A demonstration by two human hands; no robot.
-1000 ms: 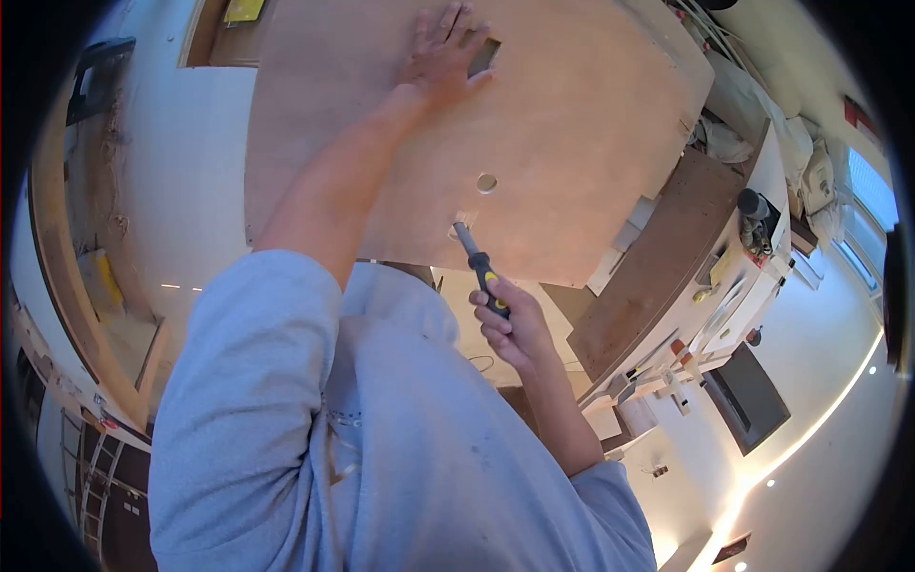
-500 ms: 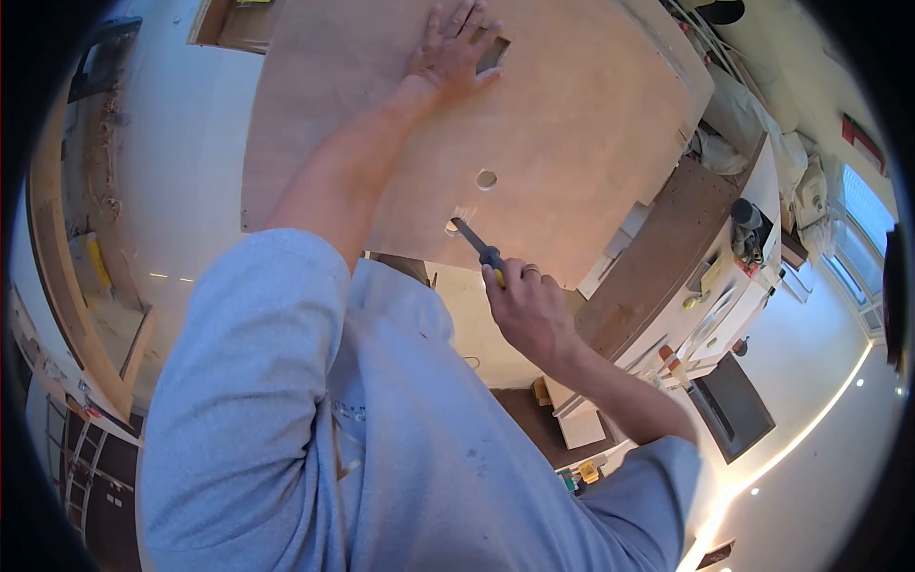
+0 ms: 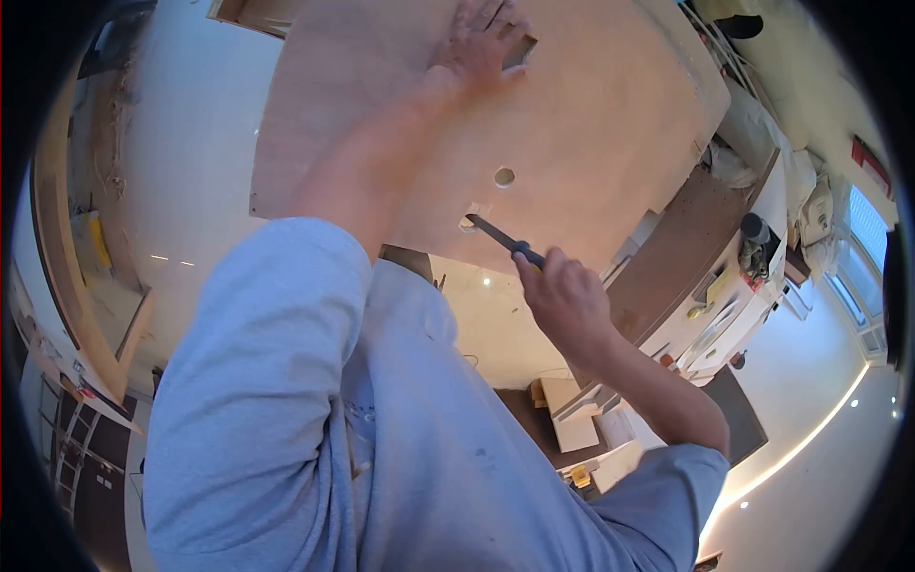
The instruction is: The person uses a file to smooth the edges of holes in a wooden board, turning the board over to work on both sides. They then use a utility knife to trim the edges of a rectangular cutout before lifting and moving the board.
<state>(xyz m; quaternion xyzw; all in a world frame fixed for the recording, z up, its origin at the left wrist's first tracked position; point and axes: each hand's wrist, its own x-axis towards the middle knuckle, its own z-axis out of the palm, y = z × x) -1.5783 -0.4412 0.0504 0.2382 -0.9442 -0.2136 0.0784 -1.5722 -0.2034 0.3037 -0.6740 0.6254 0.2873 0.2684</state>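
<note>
Right fingers (image 3: 574, 278) clench the tool (image 3: 494, 232), mostly hiding its handle (image 3: 529, 255); left fingers (image 3: 502, 17) lie spread.

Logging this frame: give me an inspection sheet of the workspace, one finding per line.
Surface: wooden panel with a round hole, rectangular cut-out and rough-edged opening.
Job's things: hand tool, blade tip at the rough-edged opening; exact type unclear.
Clutter: crumpled plastic and assorted small items beyond the panel's right side.
Hands: left hand spread flat on the panel; right hand gripping the tool's handle.
Cables: thin curved line below, possibly a cable.
Surroundings: ladder, window, strip light.
</note>
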